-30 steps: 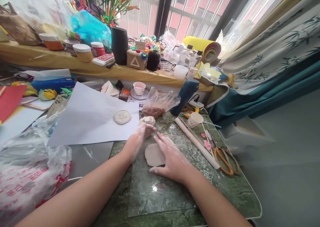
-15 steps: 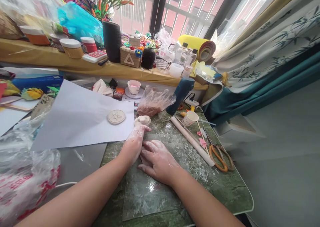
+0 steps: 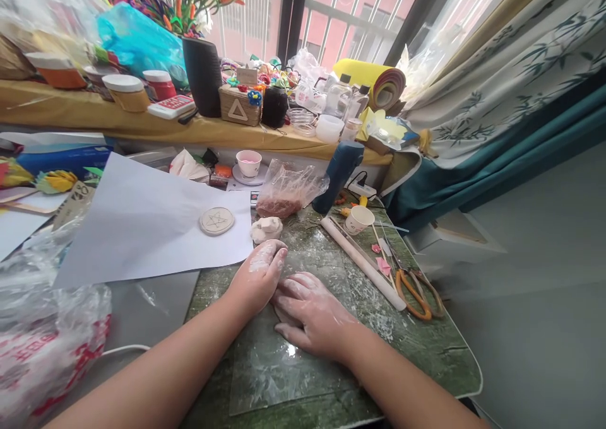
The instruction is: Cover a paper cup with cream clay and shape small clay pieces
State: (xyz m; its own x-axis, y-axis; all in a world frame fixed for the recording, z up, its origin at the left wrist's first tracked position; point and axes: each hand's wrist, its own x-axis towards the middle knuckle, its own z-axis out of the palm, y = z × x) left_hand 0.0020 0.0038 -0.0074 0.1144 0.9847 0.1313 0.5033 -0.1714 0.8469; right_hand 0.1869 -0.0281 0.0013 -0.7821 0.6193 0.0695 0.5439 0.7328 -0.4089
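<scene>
My left hand [image 3: 259, 272], dusted white, is curled on its side above the clear sheet [image 3: 279, 385]. Its thumb points forward and its fingertips are hidden; what it grips, if anything, I cannot make out. Beside it my right hand [image 3: 310, 309] lies palm down, fingers stretched forward and thumb apart. A greyish edge, perhaps clay, shows under that palm; the rest is covered. Just beyond my left hand sits a lump of pale clay [image 3: 266, 229]. A round clay disc [image 3: 216, 221] with a star cut into it rests on white paper [image 3: 142, 227].
To the right lie a rolling pin [image 3: 362, 264], a paper cup [image 3: 358, 219] and orange-handled scissors [image 3: 413, 295]. Behind the lump are a bag of brown material [image 3: 284, 195] and a dark blue bottle [image 3: 338, 176]. Jars and craft items crowd the sill. Plastic bags [image 3: 57, 347] lie at left.
My left hand has drawn back from the clay lump, its fingers now curled, and the lump shows whole. My right hand has shifted slightly right. The view has moved a little.
</scene>
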